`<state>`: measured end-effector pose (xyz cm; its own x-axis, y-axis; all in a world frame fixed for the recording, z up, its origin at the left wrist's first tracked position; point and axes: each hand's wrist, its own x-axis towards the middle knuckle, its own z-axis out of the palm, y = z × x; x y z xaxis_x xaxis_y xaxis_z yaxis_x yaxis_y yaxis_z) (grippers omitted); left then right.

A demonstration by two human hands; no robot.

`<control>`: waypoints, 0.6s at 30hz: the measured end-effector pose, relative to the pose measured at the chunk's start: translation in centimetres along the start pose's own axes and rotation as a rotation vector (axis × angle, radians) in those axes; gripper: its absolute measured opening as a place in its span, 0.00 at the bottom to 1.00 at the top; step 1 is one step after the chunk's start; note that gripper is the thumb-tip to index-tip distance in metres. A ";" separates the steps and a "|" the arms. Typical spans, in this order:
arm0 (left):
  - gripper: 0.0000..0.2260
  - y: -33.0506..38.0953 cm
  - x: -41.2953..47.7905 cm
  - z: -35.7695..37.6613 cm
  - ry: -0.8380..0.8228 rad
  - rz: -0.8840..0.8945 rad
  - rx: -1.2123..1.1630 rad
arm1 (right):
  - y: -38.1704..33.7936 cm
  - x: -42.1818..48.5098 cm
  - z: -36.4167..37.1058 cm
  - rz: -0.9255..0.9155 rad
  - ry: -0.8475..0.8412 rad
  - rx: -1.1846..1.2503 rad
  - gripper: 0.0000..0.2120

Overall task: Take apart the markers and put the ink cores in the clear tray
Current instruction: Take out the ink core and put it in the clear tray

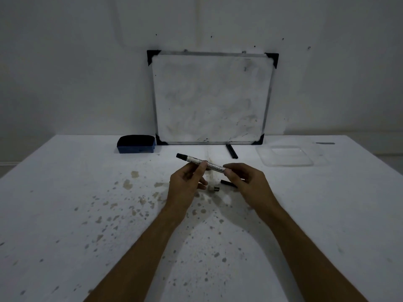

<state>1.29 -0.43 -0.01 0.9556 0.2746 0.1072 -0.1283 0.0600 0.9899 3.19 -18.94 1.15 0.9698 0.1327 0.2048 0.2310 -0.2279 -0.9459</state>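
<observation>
Marker (pixel 202 163) at frame centre: white printed barrel, dark cap end. Long axis runs diagonally, cap end pointing upper left, held above the table (pixel 65 214). Left hand (pixel 187 186) pinches mid-barrel; right hand (pixel 246 182) pinches the lower-right end, hiding it. Clear tray (pixel 287 156) right of centre, faint. Small white piece (pixel 213 188) and dark stick (pixel 227 183) below, partly covered.

A single wide-angle view from the person's head looks forward and down across the stained table (pixel 87 214), close above both forearms. It faces the wall, where a whiteboard (pixel 209 97) leans at the table's far edge, centred in frame.
</observation>
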 end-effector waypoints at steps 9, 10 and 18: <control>0.27 -0.8 0.3 -0.3 0.177 0.493 0.484 | 0.5 0.6 -0.9 -0.009 0.078 -0.043 0.10; 0.26 -1.0 0.5 -0.6 0.154 0.615 0.655 | 0.5 0.6 -0.8 -0.025 0.054 -0.068 0.10; 0.19 -1.8 0.5 -1.1 0.046 0.761 0.985 | 0.8 0.3 -1.1 -0.030 0.016 -0.275 0.16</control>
<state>1.71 0.66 -1.82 0.7130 -0.0416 0.6999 -0.3725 -0.8682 0.3279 3.72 -20.17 0.71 0.9628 0.1286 0.2378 0.2703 -0.4779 -0.8358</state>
